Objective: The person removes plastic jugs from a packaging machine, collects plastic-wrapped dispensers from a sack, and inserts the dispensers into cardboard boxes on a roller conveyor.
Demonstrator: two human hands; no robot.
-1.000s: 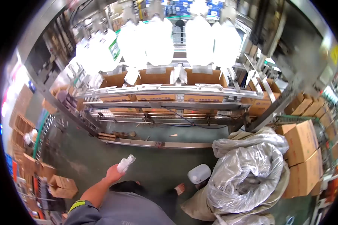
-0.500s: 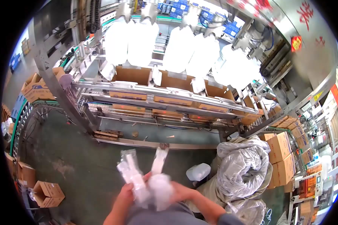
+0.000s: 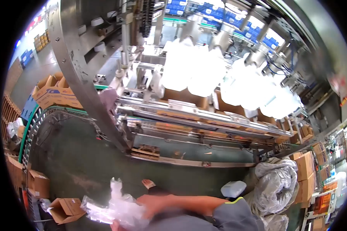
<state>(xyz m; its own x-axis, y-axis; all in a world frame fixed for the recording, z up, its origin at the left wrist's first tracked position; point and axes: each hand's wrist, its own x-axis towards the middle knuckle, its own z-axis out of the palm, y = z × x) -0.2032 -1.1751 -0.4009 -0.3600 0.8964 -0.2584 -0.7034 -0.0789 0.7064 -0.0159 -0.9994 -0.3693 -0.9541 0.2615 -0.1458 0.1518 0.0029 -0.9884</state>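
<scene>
A blurred bundle of clear plastic packets (image 3: 121, 206) is low in the view, left of centre. My left hand (image 3: 116, 226) is closed on it from below, mostly hidden by the plastic and the frame's bottom edge. Reaching in from the right, my right hand (image 3: 149, 205) is closed against the bundle's right side, its fingertips smeared and partly covered. One narrow packet end sticks up, and another points left.
Bright white jugs (image 3: 204, 71) hang above open cartons (image 3: 185, 98) inside a metal frame (image 3: 79, 69). An empty carton (image 3: 67, 210) lies lower left. A white jug (image 3: 233, 189) is near plastic-lined sacks (image 3: 275, 181). A roller conveyor (image 3: 27, 142) curves at left.
The view has swung left since the earlier frames. A second ago one hand held a small plastic piece; both hands then met at several packets, which are now lower and further left.
</scene>
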